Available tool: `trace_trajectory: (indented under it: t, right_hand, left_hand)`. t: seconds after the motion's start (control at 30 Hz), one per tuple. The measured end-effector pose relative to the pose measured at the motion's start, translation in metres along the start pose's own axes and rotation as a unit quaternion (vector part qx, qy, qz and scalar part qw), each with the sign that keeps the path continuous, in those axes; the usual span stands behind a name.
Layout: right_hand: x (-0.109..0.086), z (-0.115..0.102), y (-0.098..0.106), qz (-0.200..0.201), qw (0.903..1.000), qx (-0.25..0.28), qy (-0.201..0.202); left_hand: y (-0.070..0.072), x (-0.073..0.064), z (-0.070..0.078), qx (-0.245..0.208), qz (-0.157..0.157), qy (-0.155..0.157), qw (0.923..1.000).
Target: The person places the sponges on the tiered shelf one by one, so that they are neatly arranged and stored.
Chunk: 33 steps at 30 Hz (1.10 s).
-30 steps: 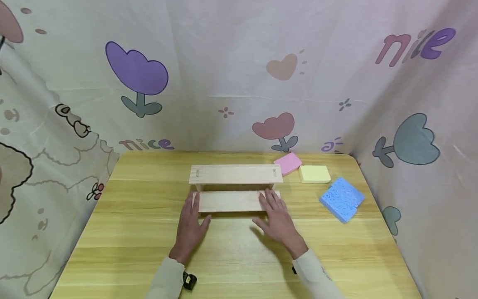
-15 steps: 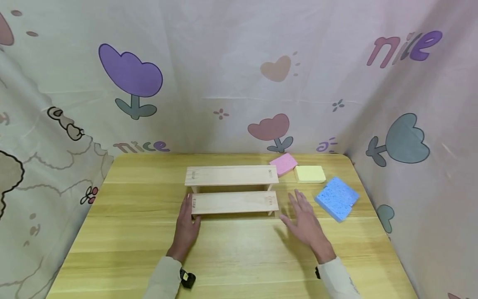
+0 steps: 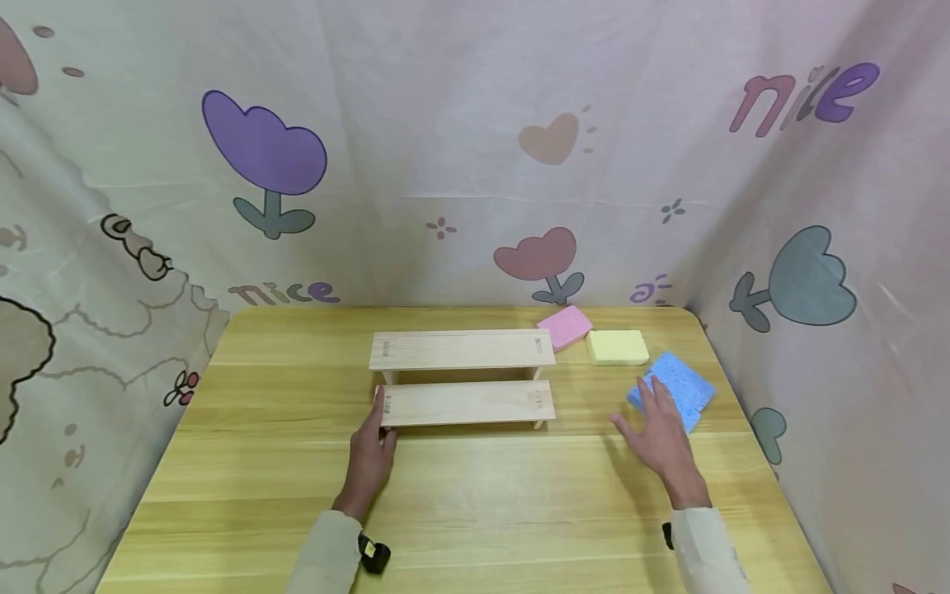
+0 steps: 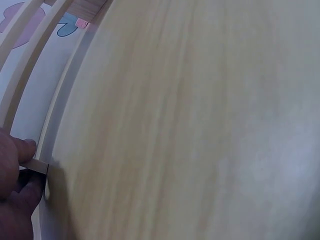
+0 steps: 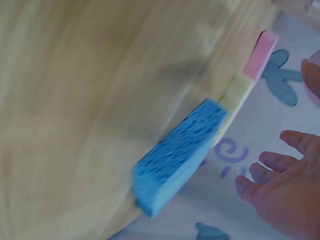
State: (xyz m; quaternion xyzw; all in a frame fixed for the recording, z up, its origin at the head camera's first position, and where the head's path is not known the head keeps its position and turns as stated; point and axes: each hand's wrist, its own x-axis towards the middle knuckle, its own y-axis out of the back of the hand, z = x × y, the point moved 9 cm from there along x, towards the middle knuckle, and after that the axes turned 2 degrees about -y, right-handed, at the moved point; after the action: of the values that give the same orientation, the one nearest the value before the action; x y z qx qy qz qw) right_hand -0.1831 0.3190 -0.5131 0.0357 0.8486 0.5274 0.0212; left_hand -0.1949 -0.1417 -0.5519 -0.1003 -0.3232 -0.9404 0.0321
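Observation:
A pale two-step wooden stand (image 3: 469, 403) sits at mid-table, its rear board higher than the front one. My left hand (image 3: 369, 460) is at the left end of the front board; in the left wrist view, thumb and fingers (image 4: 26, 149) pinch around a small wooden end piece. Over to the right, my right hand (image 3: 663, 441) is spread with nothing in it, overlapping the near-left part of the blue sponge (image 3: 688, 389). In the right wrist view its fingers (image 5: 275, 161) are extended, apart from the blue sponge (image 5: 175, 155).
Beyond the blue sponge lie a yellow sponge (image 3: 618, 347) and a pink sponge (image 3: 567, 327), the pink one just behind the stand's right end. A printed cloth (image 3: 416, 124) hangs along the back and both sides of the wooden table (image 3: 475, 511).
My right hand has left the front board's right end and moved right to the blue sponge. The left hand has stayed at the stand's left end.

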Motion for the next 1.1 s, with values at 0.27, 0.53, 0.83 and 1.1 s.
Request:
trace_trajectory:
  t: [0.27,0.53,0.83,1.1]
  right_hand:
    - [0.000,0.040,0.004,-0.008,0.9990,-0.020,-0.039]
    - [-0.003,0.064,0.001,-0.019,0.9964,-0.027,-0.078]
    - [-0.006,0.079,-0.010,-0.043,0.9935,-0.022,-0.103]
    - [-0.007,0.079,-0.015,-0.036,0.9941,-0.032,-0.097]
  left_hand:
    - [0.000,0.001,-0.001,0.005,0.016,-0.013,0.9998]
    - [0.001,0.001,-0.002,0.019,0.014,-0.005,0.9997]
    - [0.000,0.000,-0.003,0.005,-0.005,0.015,0.9999]
    - [-0.001,0.001,-0.004,0.011,-0.003,0.013,0.9999]
